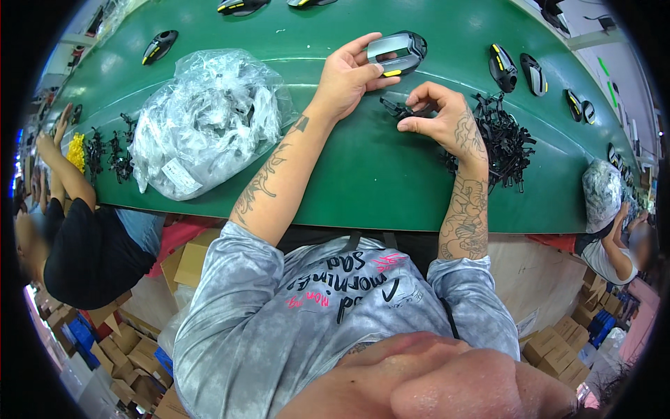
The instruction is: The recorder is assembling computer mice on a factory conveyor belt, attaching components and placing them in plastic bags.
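Above the green desk (391, 188), the left hand (349, 77) wraps its fingers round a black-and-grey shell (410, 57), likely steadying it; the right hand (447, 120) pinches a small black part (395, 108), the black pile (509, 143) handily close.

Your table (377, 188) brightly lit, glare on the bag (209, 126), sheen on your shell (403, 56), edges bowed, corners black

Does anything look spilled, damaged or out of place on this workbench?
Nothing clearly stands out. The small black parts lie in an untidy, tangled heap beside the right hand, but mostly together on the green table. The black-and-grey shell in the left hand shows no obvious damage.
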Tool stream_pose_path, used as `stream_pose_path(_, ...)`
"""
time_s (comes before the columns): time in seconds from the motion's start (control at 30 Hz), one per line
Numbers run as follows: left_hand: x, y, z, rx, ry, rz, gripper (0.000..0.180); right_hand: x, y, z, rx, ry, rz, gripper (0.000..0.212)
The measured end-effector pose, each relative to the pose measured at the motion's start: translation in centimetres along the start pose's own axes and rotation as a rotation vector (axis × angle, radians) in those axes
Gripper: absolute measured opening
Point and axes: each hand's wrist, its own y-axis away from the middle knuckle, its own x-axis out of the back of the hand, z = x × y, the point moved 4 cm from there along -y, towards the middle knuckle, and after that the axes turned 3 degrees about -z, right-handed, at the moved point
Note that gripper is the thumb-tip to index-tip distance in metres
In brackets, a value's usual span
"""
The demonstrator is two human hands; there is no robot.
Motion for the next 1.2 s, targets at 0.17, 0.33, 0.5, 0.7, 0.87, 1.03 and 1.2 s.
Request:
stream_pose_path(0.17,0.0,0.1,-0.2,0.013,-0.036,-0.003,0.058,-1.2,-0.3,-0.5,0.082,0.060,-0.098,0.021)
stream_pose_path(0.33,-0.3,0.0,-0.1,0.035,-0.053,-0.026,0.057,-1.5,0.0,-0.1,0.207,0.099,-0.161,0.020)
stream_pose_path(0.5,0.1,0.2,-0.3,0.008,-0.008,-0.033,0.057,-0.4,0.3,0.1,0.061,-0.222,-0.067,0.022)
stream_pose_path(0.7,-2.0,1.4,-1.0,0.087,0.036,-0.078,0.056,0.1,-0.8,1.7,0.008,-0.483,0.382,0.025)
stream_pose_path(0.87,-2.1,1.7,-1.0,0.085,0.014,-0.080,0.052,0.0,-0.4,1.3,-0.018,-0.151,0.586,0.026)
stream_pose_path(1.03,-2.1,1.9,-0.8,0.092,-0.020,-0.027,0.049,0.3,0.0,0.3,0.180,0.301,0.728,0.040)
stream_pose_path(1.2,-2.9,2.4,-1.4,0.119,0.009,-0.021,0.047,-0.2,-1.2,3.0,0.070,-0.311,0.541,0.068)
